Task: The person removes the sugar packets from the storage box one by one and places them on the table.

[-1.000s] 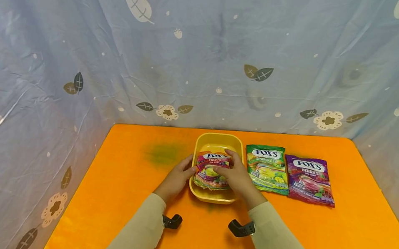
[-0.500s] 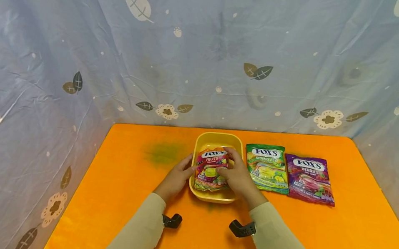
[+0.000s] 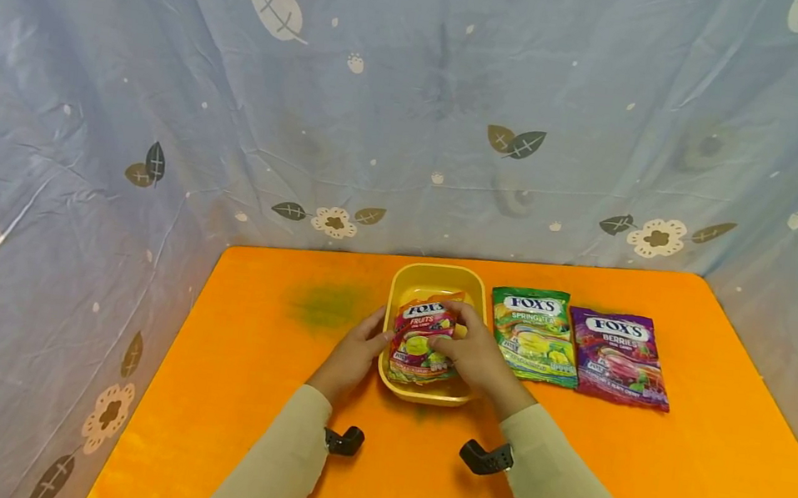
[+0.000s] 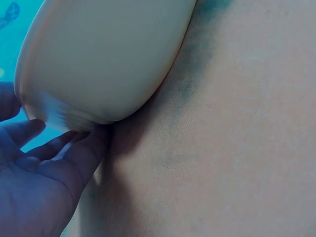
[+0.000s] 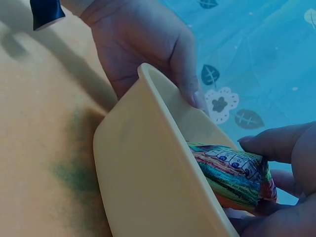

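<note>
A yellow plastic container (image 3: 441, 273) stands on the orange table. My left hand (image 3: 351, 354) grips its left side, the thumb hooked over the rim and the fingers against the outer wall, as the left wrist view shows of the hand (image 4: 47, 173). A red Fox's Fruits candy bag (image 3: 419, 343) lies slightly tilted inside the container. My right hand (image 3: 474, 351) pinches this bag at its right side, the thumb on its front. In the right wrist view, the candy bag (image 5: 232, 170) sticks out above the rim. An orange edge shows behind its top; whether it is another packet I cannot tell.
Right of the container lies a green Fox's Spring Tea candy bag (image 3: 535, 334), and beside it a purple Fox's Berries candy bag (image 3: 621, 358). A blue leaf-printed curtain (image 3: 401, 115) surrounds the back and sides of the orange table (image 3: 265, 349).
The Fruits candy bag has tilted a little, its top right corner rising, and its front looks flatter. My right hand has shifted slightly with it. My left hand stays on the container.
</note>
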`<state>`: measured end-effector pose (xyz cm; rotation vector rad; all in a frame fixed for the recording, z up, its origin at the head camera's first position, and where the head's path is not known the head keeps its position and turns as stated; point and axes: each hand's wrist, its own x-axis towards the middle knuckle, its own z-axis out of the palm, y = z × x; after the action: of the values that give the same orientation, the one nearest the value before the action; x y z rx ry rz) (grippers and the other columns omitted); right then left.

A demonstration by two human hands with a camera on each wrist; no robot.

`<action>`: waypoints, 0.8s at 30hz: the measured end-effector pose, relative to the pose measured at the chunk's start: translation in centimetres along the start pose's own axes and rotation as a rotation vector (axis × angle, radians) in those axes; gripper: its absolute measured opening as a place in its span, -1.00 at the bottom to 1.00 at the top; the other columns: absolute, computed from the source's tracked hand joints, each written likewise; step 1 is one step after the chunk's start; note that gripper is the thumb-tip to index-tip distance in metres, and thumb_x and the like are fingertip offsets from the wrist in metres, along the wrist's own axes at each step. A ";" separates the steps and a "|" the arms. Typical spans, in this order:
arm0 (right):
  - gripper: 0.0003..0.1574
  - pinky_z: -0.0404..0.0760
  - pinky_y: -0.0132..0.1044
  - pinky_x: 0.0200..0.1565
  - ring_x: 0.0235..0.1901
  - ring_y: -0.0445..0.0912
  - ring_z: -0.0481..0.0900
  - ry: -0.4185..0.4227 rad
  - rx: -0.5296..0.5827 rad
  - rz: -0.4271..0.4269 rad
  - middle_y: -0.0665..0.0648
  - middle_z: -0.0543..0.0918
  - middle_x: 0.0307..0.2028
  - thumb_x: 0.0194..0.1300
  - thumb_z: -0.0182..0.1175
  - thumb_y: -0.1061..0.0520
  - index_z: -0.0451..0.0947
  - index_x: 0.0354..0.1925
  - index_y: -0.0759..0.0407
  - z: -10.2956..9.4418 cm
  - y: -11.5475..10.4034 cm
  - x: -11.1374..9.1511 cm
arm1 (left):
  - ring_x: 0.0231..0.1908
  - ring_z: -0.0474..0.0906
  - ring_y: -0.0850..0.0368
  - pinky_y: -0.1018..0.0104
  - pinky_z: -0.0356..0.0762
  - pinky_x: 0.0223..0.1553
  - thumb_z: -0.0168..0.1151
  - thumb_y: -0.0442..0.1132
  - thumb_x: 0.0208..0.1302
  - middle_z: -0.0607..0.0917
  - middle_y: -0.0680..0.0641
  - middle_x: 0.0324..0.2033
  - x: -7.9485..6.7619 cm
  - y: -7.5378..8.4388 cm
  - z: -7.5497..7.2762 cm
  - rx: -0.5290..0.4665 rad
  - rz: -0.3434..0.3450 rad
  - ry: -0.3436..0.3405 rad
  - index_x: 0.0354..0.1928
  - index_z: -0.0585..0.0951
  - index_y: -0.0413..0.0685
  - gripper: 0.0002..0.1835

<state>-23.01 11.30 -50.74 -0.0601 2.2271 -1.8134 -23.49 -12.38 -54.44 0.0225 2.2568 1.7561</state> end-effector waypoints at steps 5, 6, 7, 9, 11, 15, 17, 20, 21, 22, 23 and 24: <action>-0.17 0.66 0.06 0.24 0.31 0.26 0.46 -0.006 -0.003 -0.013 0.35 0.31 0.52 0.57 0.34 0.19 0.27 0.65 0.13 0.0 0.0 -0.1 | 0.67 -0.02 -0.15 -0.23 -0.13 0.62 0.10 0.00 0.74 0.25 -0.07 0.66 0.0 -0.1 0.0 -0.015 -0.003 -0.005 0.74 0.24 0.16 -0.34; -0.17 0.66 0.07 0.24 0.32 0.26 0.46 -0.010 -0.002 -0.015 0.35 0.31 0.53 0.57 0.34 0.20 0.26 0.65 0.13 0.0 0.1 -0.1 | 0.67 -0.02 -0.15 -0.23 -0.13 0.62 0.10 0.00 0.74 0.25 -0.07 0.66 0.0 0.0 0.0 -0.016 -0.003 -0.005 0.74 0.24 0.16 -0.34; -0.16 0.66 0.07 0.24 0.32 0.26 0.46 -0.015 0.004 -0.016 0.35 0.30 0.54 0.57 0.34 0.20 0.26 0.65 0.13 0.0 0.1 -0.1 | 0.67 -0.02 -0.15 -0.23 -0.13 0.62 0.10 0.00 0.74 0.25 -0.07 0.66 0.0 -0.1 0.0 -0.015 -0.002 -0.005 0.74 0.25 0.16 -0.34; -0.14 0.66 0.05 0.25 0.33 0.27 0.45 -0.027 0.013 -0.018 0.34 0.28 0.55 0.56 0.35 0.20 0.24 0.66 0.13 -0.1 0.1 -0.2 | 0.67 -0.02 -0.15 -0.24 -0.14 0.62 0.10 -0.01 0.74 0.26 -0.07 0.66 -0.1 0.0 0.0 -0.008 0.001 -0.003 0.74 0.25 0.17 -0.34; -0.10 0.66 0.04 0.24 0.34 0.28 0.45 -0.047 0.031 -0.019 0.32 0.26 0.58 0.55 0.36 0.21 0.21 0.67 0.12 -0.2 0.1 -0.3 | 0.67 -0.02 -0.16 -0.24 -0.14 0.62 0.10 -0.01 0.74 0.26 -0.07 0.66 -0.1 0.0 0.0 -0.001 0.004 -0.001 0.74 0.25 0.17 -0.34; -0.07 0.66 0.02 0.25 0.36 0.28 0.43 -0.068 0.037 -0.031 0.28 0.26 0.59 0.53 0.36 0.23 0.19 0.69 0.09 -0.3 0.1 -0.3 | 0.67 -0.01 -0.16 -0.25 -0.14 0.61 0.10 0.01 0.74 0.26 -0.07 0.66 -0.1 0.0 0.1 0.008 0.002 -0.002 0.74 0.25 0.17 -0.34; -0.09 0.66 0.03 0.25 0.36 0.28 0.43 -0.064 0.036 -0.042 0.28 0.28 0.58 0.54 0.34 0.25 0.20 0.69 0.09 -0.4 0.2 -0.3 | 0.67 -0.02 -0.15 -0.25 -0.14 0.61 0.10 0.02 0.73 0.25 -0.06 0.66 -0.1 0.1 0.1 0.007 -0.005 -0.003 0.74 0.24 0.18 -0.33; -0.11 0.64 0.07 0.27 0.37 0.28 0.43 -0.056 0.042 -0.057 0.31 0.29 0.56 0.55 0.32 0.28 0.21 0.68 0.12 -0.4 0.4 -0.3 | 0.67 -0.03 -0.15 -0.24 -0.13 0.62 0.11 0.02 0.73 0.24 -0.06 0.67 -0.1 0.1 0.1 0.005 -0.012 -0.003 0.75 0.23 0.19 -0.32; -0.12 0.63 0.08 0.28 0.37 0.29 0.42 -0.052 0.046 -0.060 0.32 0.29 0.56 0.55 0.31 0.28 0.22 0.68 0.14 -0.3 0.4 -0.3 | 0.67 -0.03 -0.15 -0.23 -0.13 0.62 0.10 0.02 0.73 0.24 -0.05 0.67 -0.1 0.1 0.1 0.004 -0.013 -0.004 0.75 0.22 0.19 -0.32; -0.12 0.63 0.09 0.29 0.38 0.29 0.41 -0.050 0.051 -0.060 0.32 0.29 0.55 0.55 0.31 0.29 0.21 0.67 0.14 -0.3 0.4 -0.2 | 0.67 -0.03 -0.15 -0.23 -0.13 0.62 0.10 0.01 0.74 0.24 -0.05 0.67 -0.1 0.1 0.1 0.003 -0.013 -0.004 0.75 0.22 0.18 -0.32; -0.12 0.62 0.11 0.29 0.38 0.30 0.41 -0.048 0.057 -0.059 0.33 0.29 0.56 0.55 0.31 0.30 0.21 0.67 0.15 -0.3 0.5 -0.2 | 0.67 -0.03 -0.15 -0.23 -0.12 0.62 0.10 0.01 0.74 0.24 -0.05 0.67 -0.1 0.1 0.1 0.002 -0.011 -0.004 0.75 0.22 0.18 -0.32; -0.13 0.62 0.12 0.29 0.38 0.30 0.41 -0.043 0.056 -0.057 0.33 0.28 0.56 0.54 0.31 0.31 0.22 0.67 0.15 -0.3 0.5 -0.2 | 0.67 -0.03 -0.15 -0.23 -0.12 0.62 0.10 0.00 0.74 0.24 -0.06 0.67 -0.1 0.1 0.1 0.001 -0.009 -0.005 0.75 0.22 0.18 -0.33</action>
<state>-22.85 11.74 -51.13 -0.1521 2.1654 -1.8842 -23.38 -12.32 -54.32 0.0175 2.2508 1.7485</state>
